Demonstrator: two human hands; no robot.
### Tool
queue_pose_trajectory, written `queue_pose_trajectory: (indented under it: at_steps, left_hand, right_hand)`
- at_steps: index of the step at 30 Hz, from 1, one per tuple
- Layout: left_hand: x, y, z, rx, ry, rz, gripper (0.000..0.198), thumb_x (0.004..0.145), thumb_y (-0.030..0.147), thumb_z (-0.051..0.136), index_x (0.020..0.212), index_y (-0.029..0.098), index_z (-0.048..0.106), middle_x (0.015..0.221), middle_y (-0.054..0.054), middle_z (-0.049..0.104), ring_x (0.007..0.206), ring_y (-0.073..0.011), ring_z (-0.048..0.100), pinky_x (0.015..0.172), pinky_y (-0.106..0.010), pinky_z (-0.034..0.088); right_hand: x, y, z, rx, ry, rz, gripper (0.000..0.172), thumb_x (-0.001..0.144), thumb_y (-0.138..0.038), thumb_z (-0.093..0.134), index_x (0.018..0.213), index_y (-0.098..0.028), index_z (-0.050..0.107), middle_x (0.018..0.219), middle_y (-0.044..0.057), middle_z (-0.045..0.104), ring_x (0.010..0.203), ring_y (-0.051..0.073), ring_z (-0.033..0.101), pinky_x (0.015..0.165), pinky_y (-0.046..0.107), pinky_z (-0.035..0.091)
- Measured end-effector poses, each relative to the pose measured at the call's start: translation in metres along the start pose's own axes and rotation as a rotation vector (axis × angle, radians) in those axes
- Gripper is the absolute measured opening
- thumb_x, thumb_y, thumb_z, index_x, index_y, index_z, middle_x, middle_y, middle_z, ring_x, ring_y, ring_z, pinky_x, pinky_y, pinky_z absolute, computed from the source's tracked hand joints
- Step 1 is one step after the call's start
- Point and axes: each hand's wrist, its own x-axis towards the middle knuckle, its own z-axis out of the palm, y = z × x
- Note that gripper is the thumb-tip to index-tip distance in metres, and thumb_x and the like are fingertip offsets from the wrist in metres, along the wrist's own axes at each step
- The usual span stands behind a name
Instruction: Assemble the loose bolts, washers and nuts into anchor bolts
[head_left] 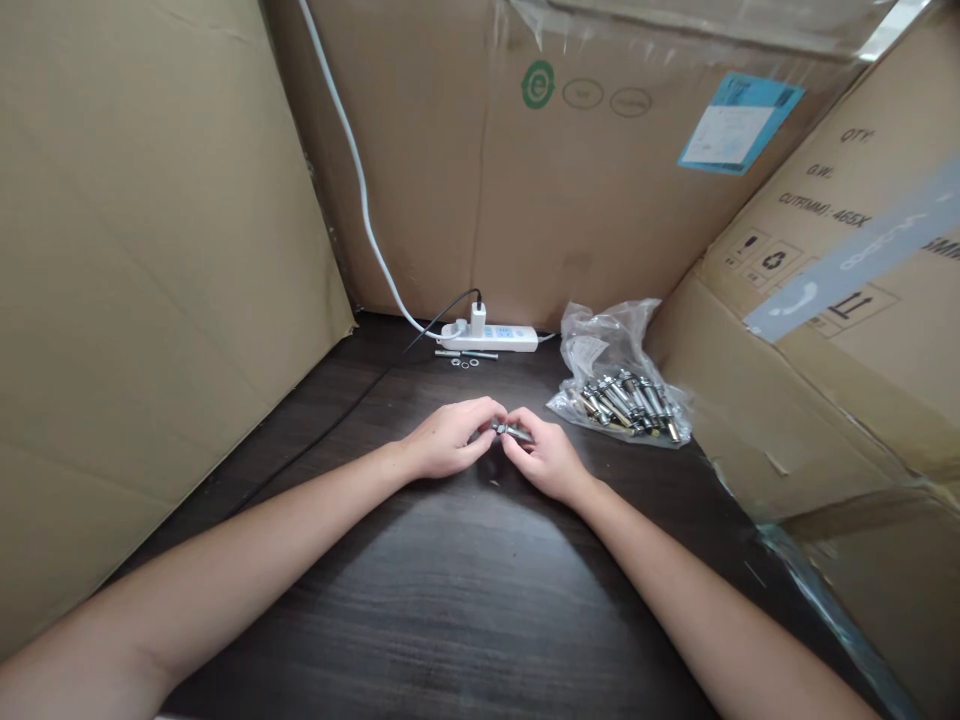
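Above the middle of the dark table, a metal expansion bolt [517, 434] lies sideways between my two hands. My left hand [448, 438] pinches its left end, near the nut, with thumb and fingers. The fingers of my right hand [549, 456] are closed around the bolt's shank from the other side. My fingertips cover part of the bolt at both ends. Beyond my hands lie loose parts: a bolt and sleeve [466, 354] end to end, with several small washers and a nut [464, 364] just below them.
A clear plastic bag [600, 345] full of similar expansion bolts [634, 402] lies at right. Behind stands a white power strip [510, 338] with a plugged-in adapter; a black cable [330, 425] runs left. Cardboard boxes [420, 150] wall in the dark table [495, 610] at left, back and right.
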Motion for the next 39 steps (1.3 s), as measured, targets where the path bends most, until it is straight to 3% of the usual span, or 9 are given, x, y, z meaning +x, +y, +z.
queue_pose_trajectory:
  at_steps: [10,16,21,24,31,39]
  left_hand:
    - [0.001,-0.007,0.003,0.031,-0.060,-0.060,0.017,0.092,0.024,0.041,0.100,0.020,0.056,0.089,-0.002,0.065,0.079,-0.0152,0.059,0.070,-0.025,0.042]
    - [0.001,-0.010,0.005,0.097,-0.093,-0.064,0.026,0.096,0.030,0.036,0.088,0.019,0.057,0.079,-0.002,0.063,0.074,-0.0155,0.059,0.068,-0.025,0.041]
    - [0.000,-0.005,0.002,-0.010,-0.032,-0.101,0.021,0.093,0.025,0.038,0.106,0.020,0.054,0.089,-0.001,0.064,0.078,-0.0148,0.058,0.071,-0.025,0.043]
    - [0.000,-0.003,0.001,-0.051,0.002,-0.050,0.025,0.092,0.019,0.036,0.110,0.020,0.054,0.095,-0.002,0.062,0.082,-0.0137,0.057,0.074,-0.024,0.043]
    - [0.000,-0.005,0.001,0.023,0.002,-0.002,0.025,0.091,0.017,0.041,0.109,0.022,0.057,0.099,-0.002,0.056,0.078,-0.0115,0.056,0.069,-0.022,0.042]
    - [0.001,-0.010,0.004,-0.011,-0.003,-0.016,0.021,0.094,0.023,0.039,0.105,0.020,0.056,0.099,-0.002,0.062,0.088,-0.0140,0.059,0.077,-0.024,0.044]
  right_hand:
    - [-0.001,-0.001,-0.001,-0.055,0.001,0.001,0.012,0.084,-0.030,0.052,0.092,-0.022,0.055,0.068,-0.002,0.062,0.057,0.013,0.056,0.057,0.022,0.043]
    - [0.000,-0.004,-0.003,-0.029,0.024,0.001,0.012,0.083,-0.030,0.052,0.090,-0.021,0.056,0.065,-0.003,0.058,0.055,0.012,0.053,0.055,0.021,0.042]
    - [0.001,-0.004,-0.003,0.001,0.036,-0.004,0.012,0.082,-0.029,0.053,0.089,-0.020,0.057,0.064,-0.003,0.058,0.054,0.011,0.052,0.055,0.021,0.042]
    - [0.001,-0.004,-0.004,0.010,0.039,0.000,0.013,0.080,-0.028,0.053,0.090,-0.020,0.058,0.066,-0.003,0.059,0.054,0.011,0.052,0.056,0.021,0.042]
    - [0.001,-0.004,-0.004,0.018,0.054,0.009,0.011,0.080,-0.027,0.053,0.086,-0.020,0.058,0.062,-0.003,0.057,0.051,0.011,0.048,0.053,0.022,0.038]
    - [0.001,-0.004,-0.004,0.006,0.055,0.019,0.010,0.079,-0.028,0.054,0.084,-0.020,0.057,0.059,-0.004,0.055,0.050,0.011,0.048,0.052,0.022,0.037]
